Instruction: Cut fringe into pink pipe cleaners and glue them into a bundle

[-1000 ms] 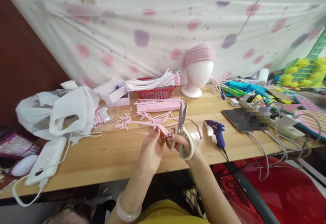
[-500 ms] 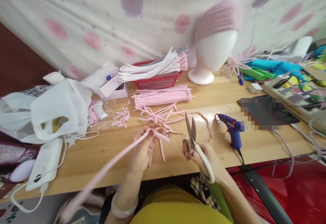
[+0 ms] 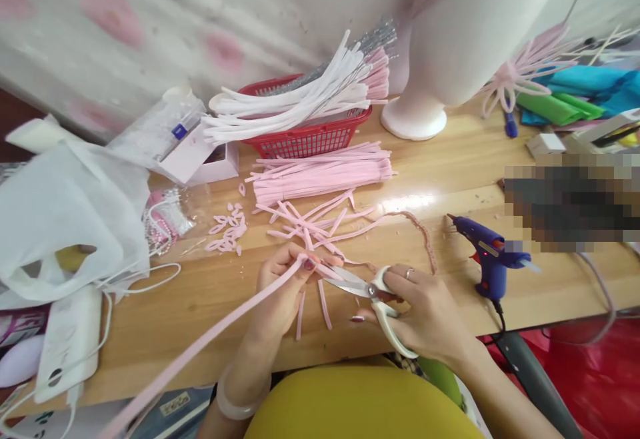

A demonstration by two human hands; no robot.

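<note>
Between thumb and fingers my left hand (image 3: 283, 286) pinches a long pink pipe cleaner (image 3: 210, 342), whose tail runs toward the lower left. My right hand (image 3: 423, 306) grips white-handled scissors (image 3: 385, 312), fingers through the handles. The parted blades reach left to the pipe cleaner's short end beside my left fingertips; whether they touch it I cannot tell. Just behind my hands lies a loose heap of pink pipe cleaner lengths (image 3: 310, 222). Left of the heap rests a cluster of small pink loops (image 3: 229, 229).
A bundle of pink pipe cleaners (image 3: 320, 176) lies before a red basket (image 3: 305, 139) with white stems. A blue glue gun (image 3: 487, 249) stands at right, its cord over the edge. A white foam head (image 3: 450, 46) stands behind; a white bag (image 3: 100, 206) lies left.
My right hand has turned the scissors from pointing upward to pointing left, bringing the blades to the pipe cleaner. My left hand keeps its pinch. The camera view has tilted down and closer.
</note>
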